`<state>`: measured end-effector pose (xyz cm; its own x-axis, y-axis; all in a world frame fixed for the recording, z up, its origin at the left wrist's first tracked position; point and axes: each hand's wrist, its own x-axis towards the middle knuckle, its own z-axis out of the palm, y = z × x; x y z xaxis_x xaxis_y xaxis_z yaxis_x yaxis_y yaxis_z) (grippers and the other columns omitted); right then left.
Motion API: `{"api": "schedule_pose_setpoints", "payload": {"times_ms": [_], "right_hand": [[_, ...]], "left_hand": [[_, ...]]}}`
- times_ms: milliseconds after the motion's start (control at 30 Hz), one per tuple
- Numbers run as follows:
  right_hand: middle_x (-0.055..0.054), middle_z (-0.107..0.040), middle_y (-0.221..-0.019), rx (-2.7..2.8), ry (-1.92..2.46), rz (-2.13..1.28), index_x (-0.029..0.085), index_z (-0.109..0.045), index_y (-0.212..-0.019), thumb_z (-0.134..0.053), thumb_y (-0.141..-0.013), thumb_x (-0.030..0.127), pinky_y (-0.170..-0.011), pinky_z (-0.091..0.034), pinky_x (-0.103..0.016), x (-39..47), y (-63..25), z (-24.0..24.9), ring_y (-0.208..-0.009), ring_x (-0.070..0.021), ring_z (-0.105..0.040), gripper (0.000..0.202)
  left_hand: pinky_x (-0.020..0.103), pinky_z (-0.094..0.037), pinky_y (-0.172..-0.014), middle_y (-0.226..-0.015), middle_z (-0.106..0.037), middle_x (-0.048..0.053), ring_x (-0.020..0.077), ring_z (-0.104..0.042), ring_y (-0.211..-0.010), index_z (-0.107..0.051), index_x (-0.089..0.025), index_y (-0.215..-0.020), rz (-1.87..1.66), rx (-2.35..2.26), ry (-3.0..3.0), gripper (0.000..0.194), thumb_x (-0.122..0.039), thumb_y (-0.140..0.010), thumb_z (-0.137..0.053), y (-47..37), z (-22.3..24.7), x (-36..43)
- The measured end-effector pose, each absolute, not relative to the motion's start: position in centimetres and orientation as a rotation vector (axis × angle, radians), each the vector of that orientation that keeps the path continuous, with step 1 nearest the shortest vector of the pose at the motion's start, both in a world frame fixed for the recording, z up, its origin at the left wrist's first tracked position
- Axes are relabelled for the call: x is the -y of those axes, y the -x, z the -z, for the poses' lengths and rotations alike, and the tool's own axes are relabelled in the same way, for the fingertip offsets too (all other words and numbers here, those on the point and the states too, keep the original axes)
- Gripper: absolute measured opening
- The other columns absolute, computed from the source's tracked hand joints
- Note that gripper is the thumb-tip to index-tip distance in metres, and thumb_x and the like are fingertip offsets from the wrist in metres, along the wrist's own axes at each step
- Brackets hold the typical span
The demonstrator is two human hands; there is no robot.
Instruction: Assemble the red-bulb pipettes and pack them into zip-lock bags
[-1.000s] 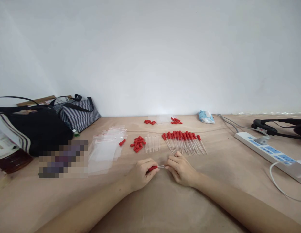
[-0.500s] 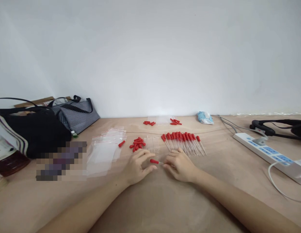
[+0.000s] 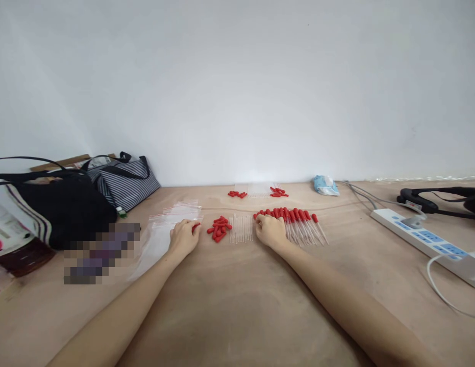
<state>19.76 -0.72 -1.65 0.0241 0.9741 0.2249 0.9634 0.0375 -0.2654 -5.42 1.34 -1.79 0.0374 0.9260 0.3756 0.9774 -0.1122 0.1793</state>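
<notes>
My left hand is at the edge of the plastic zip bags, its fingers closed about a red rubber bulb that is partly hidden. My right hand is at the left end of a row of glass droppers with red bulbs, its fingers bent down on one dropper whose red end peeks out; the hand hides the rest of it. Between the hands lie a heap of loose red bulbs and a row of bare glass tubes.
Clear zip bags lie on the left, near a striped bag and a black bag. More red bulbs and tubes lie by the wall. On the right are a tissue pack, a power strip and a black headset.
My hands have parted. The left went leftward to the lone red bulb by the bags; the right carried the dropper up to the left end of the dropper row.
</notes>
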Motion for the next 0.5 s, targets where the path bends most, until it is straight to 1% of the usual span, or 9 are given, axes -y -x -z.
{"api": "schedule_pose_setpoints", "payload": {"times_ms": [133, 267, 333, 400, 500], "right_hand": [[-0.006, -0.064, -0.093, 1.945, 1.970, -0.039, 0.020, -0.061, -0.086, -0.039, -0.081, 0.028, -0.077, -0.028, -0.034, 0.6, -19.6, 1.7, -0.088, -0.0197, -0.057, 0.024], [-0.010, -0.065, -0.088, 1.915, 2.093, -0.153, 0.017, -0.063, -0.080, -0.042, -0.079, 0.037, -0.079, -0.028, -0.038, 0.4, -18.7, 1.1, -0.086, -0.0229, -0.058, 0.029], [-0.012, -0.065, -0.087, 1.904, 2.144, -0.207, 0.015, -0.063, -0.080, -0.044, -0.077, 0.036, -0.079, -0.029, -0.039, 0.1, -18.2, 0.7, -0.084, -0.0240, -0.058, 0.029], [-0.013, -0.065, -0.088, 1.886, 2.174, -0.236, 0.014, -0.063, -0.082, -0.046, -0.075, 0.033, -0.078, -0.029, -0.040, -0.2, -17.9, 0.5, -0.082, -0.0246, -0.059, 0.027], [-0.013, -0.065, -0.088, 1.866, 2.181, -0.255, 0.013, -0.063, -0.083, -0.047, -0.074, 0.031, -0.077, -0.030, -0.040, -0.5, -17.6, 0.2, -0.081, -0.0250, -0.060, 0.026]], "left_hand": [[0.030, -0.044, -0.068, -0.078, -0.063, 0.007, 0.0220, -0.059, -0.076, -0.065, -0.016, -0.089, 0.629, 2.001, 2.192, 0.023, -0.026, -0.077, -0.047, 5.8, 2.0, -2.1], [0.031, -0.045, -0.070, -0.073, -0.061, 0.006, 0.0225, -0.058, -0.075, -0.065, -0.016, -0.077, 0.683, 1.943, 2.205, 0.017, -0.023, -0.074, -0.049, 5.7, 2.3, -2.2], [0.033, -0.044, -0.075, -0.076, -0.061, 0.008, 0.0241, -0.057, -0.079, -0.063, -0.016, -0.076, 0.749, 1.908, 2.183, 0.017, -0.021, -0.074, -0.048, 5.6, 2.2, -2.1], [0.037, -0.042, -0.079, -0.082, -0.061, 0.010, 0.0259, -0.055, -0.084, -0.061, -0.013, -0.080, 0.839, 1.870, 2.149, 0.017, -0.020, -0.075, -0.045, 5.3, 1.9, -1.9], [0.037, -0.041, -0.083, -0.089, -0.061, 0.011, 0.0244, -0.054, -0.089, -0.056, -0.012, -0.088, 0.969, 1.800, 2.136, 0.019, -0.019, -0.079, -0.042, 4.4, 1.3, -1.1]]}}
